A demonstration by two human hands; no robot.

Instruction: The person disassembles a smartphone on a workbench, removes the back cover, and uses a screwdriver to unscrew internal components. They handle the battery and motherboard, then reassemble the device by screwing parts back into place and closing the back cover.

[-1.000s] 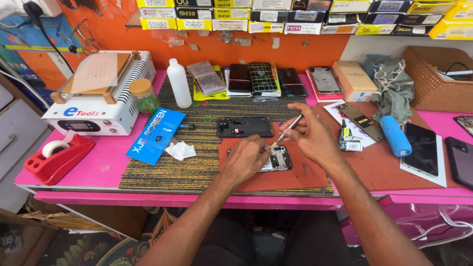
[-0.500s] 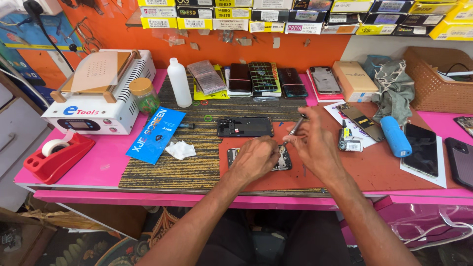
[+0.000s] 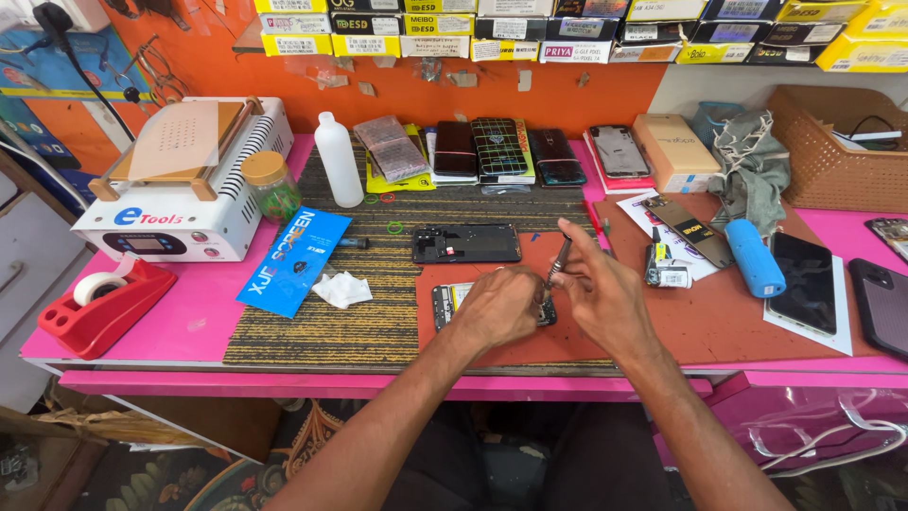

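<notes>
An opened phone lies on the red-brown mat near the table's front edge, mostly covered by my hands. My left hand presses down on its right part, fingers curled over it. My right hand grips a thin screwdriver, held nearly upright with its tip down at the phone's right end beside my left fingers. A black phone frame lies just behind the opened phone.
A white squeeze bottle, a small jar, a white heating machine, a red tape dispenser, a blue packet and white wipe are left. Phones, a blue cylinder and a basket stand right.
The screwdriver has swung from slanting to nearly upright. Both hands have closed in tighter over the phone's right end.
</notes>
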